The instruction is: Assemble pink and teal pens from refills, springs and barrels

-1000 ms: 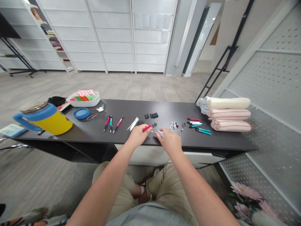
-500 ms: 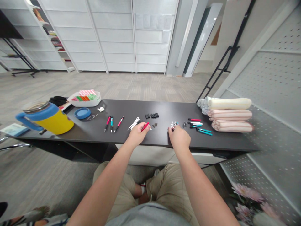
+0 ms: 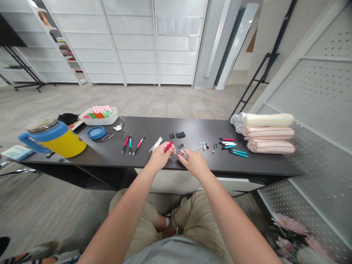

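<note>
My left hand (image 3: 158, 157) is closed around a red pen barrel (image 3: 168, 147), its upper end pointing up and away. Close beside it, my right hand (image 3: 194, 160) pinches a slim white pen part (image 3: 182, 151) near the barrel's lower end; whether the two touch is unclear. White ink refills (image 3: 156, 143) lie left of my left hand, partly covered by it. Beyond the hands are black grips (image 3: 180, 135) and small dark clips (image 3: 180, 146). Small clear and coloured pen parts (image 3: 204, 146) and little metal pieces (image 3: 215, 145) lie to the right.
Whole pens (image 3: 130, 145) lie at left; loose barrels (image 3: 238, 153) lie at right on the dark table (image 3: 148, 126). A yellow and blue mug (image 3: 66, 139), a blue lid (image 3: 96, 132) and a white basket (image 3: 111, 118) stand left. Rolled towels (image 3: 271, 134) are stacked right.
My right hand has moved left from the small pen parts to beside my left hand, carrying the white part. My left hand keeps the red barrel, now more upright.
</note>
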`<state>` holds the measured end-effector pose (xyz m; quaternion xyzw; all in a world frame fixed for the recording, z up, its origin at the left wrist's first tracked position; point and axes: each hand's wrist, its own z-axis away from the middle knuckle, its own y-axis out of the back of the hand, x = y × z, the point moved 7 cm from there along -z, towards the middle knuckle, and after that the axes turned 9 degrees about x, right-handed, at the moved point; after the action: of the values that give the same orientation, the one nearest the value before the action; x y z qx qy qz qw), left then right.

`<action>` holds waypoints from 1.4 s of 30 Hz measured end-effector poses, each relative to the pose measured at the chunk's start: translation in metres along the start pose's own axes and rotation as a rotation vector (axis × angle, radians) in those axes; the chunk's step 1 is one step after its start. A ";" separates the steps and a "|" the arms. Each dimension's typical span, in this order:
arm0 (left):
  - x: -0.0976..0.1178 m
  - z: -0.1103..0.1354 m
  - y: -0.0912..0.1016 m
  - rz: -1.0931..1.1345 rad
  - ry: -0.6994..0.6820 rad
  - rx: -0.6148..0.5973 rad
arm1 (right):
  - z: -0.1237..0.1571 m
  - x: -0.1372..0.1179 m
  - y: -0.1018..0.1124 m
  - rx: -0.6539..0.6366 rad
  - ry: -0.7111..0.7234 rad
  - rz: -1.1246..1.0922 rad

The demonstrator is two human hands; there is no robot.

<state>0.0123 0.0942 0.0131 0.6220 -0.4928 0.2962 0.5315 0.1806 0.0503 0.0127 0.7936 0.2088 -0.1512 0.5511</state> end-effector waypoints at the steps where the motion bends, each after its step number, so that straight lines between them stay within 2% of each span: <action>1: 0.000 0.000 0.001 -0.003 -0.002 -0.001 | -0.001 -0.004 -0.003 -0.009 0.016 -0.002; 5: 0.000 0.000 0.000 -0.040 -0.046 -0.012 | -0.005 -0.012 -0.009 -0.015 0.054 0.065; 12: 0.013 0.004 -0.012 -0.203 -0.273 -0.075 | -0.005 -0.008 -0.014 -0.020 0.069 0.224; 19: 0.014 0.007 -0.015 -0.306 -0.364 -0.058 | -0.005 -0.005 -0.013 -0.011 0.049 0.181; 33: 0.016 0.012 -0.019 -0.355 -0.428 -0.079 | -0.004 -0.006 -0.018 -0.068 0.034 0.283; 42: 0.016 0.016 -0.024 -0.489 -0.387 -0.111 | -0.003 -0.006 -0.018 -0.090 0.015 0.316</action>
<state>0.0381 0.0732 0.0147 0.7369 -0.4360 0.0086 0.5165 0.1664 0.0576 0.0015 0.7924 0.0920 -0.0470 0.6012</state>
